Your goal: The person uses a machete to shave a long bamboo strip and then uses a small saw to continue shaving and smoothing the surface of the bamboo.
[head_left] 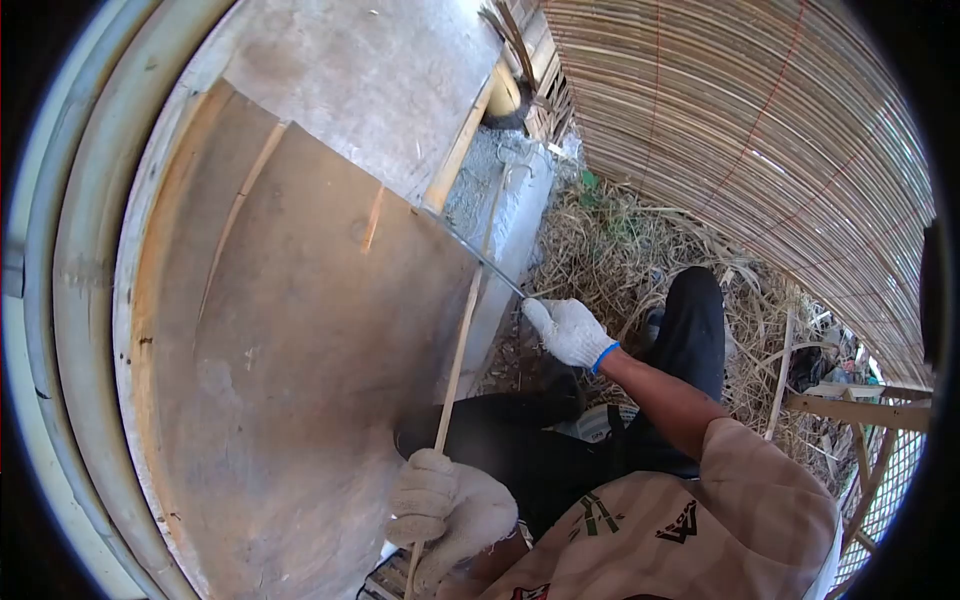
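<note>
My left hand [440,510], in a white knit glove, is wrapped round a long thin bamboo strip [458,365] at the bottom centre. The strip runs up from it towards the concrete ledge. Right of centre, my right hand [568,330], in a white glove with a blue cuff, is closed on the near end of a long metal blade [480,257]. The blade slants up and left from the hand and crosses the strip. Its far end lies over the edge of a brown wooden board [320,300]. The handle is hidden in the glove.
A pale sheet [370,80] lies beyond the board, with curved bamboo poles [95,260] at the left. A concrete ledge [520,200] borders dry grass [600,240]. A slatted bamboo screen [740,130] rises at the upper right. My bent legs [690,320] are below it.
</note>
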`<move>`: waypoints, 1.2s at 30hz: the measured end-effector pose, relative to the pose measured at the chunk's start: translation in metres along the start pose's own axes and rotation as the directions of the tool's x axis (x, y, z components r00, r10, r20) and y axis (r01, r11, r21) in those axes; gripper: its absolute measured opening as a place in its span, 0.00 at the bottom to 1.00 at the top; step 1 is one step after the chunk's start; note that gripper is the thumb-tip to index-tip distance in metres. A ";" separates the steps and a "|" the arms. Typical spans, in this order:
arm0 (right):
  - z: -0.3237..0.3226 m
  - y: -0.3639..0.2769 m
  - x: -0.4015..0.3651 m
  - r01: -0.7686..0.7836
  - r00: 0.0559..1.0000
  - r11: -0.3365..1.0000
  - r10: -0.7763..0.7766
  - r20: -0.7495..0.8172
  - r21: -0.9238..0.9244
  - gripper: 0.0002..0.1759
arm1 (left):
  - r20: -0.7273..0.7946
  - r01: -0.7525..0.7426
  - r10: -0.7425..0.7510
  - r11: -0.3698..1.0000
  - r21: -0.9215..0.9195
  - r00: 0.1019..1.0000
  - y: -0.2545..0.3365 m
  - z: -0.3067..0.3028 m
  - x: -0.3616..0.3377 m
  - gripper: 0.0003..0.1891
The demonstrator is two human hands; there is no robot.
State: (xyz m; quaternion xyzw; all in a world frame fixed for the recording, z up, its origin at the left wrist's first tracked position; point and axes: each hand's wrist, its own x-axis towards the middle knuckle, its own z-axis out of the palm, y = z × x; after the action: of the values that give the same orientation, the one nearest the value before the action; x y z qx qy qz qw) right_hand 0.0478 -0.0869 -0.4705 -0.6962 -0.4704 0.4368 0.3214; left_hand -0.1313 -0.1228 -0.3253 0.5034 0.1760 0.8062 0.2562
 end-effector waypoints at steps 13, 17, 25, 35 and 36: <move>0.033 -0.007 -0.019 0.113 0.993 0.987 -0.117 0.025 0.117 0.33 | -0.078 0.047 -0.053 0.997 -0.066 0.996 -0.008 -0.022 0.003 0.28; 0.028 -0.005 -0.009 0.108 0.994 0.993 -0.105 0.042 -0.057 0.35 | -0.106 0.045 -0.052 0.997 -0.065 0.993 -0.007 -0.021 0.000 0.28; 0.041 0.013 -0.004 0.119 0.993 0.993 -0.119 -0.007 0.013 0.38 | -0.124 0.046 -0.053 0.997 -0.058 0.991 -0.009 -0.018 -0.003 0.29; 0.038 0.015 0.004 0.099 0.992 0.993 -0.094 -0.086 0.064 0.43 | -0.128 0.050 -0.057 0.997 -0.053 0.990 -0.009 -0.016 -0.006 0.29; 0.042 0.030 0.022 -0.009 0.992 1.000 0.010 -0.122 0.007 0.39 | -0.130 0.049 -0.054 0.998 -0.047 0.990 -0.009 -0.015 -0.007 0.30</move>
State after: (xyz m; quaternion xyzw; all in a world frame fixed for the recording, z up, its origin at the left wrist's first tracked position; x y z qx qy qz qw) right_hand 0.0244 -0.0756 -0.5199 -0.7227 -0.4452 0.3963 0.3498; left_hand -0.1402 -0.1198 -0.3414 0.4390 0.1876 0.8343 0.2759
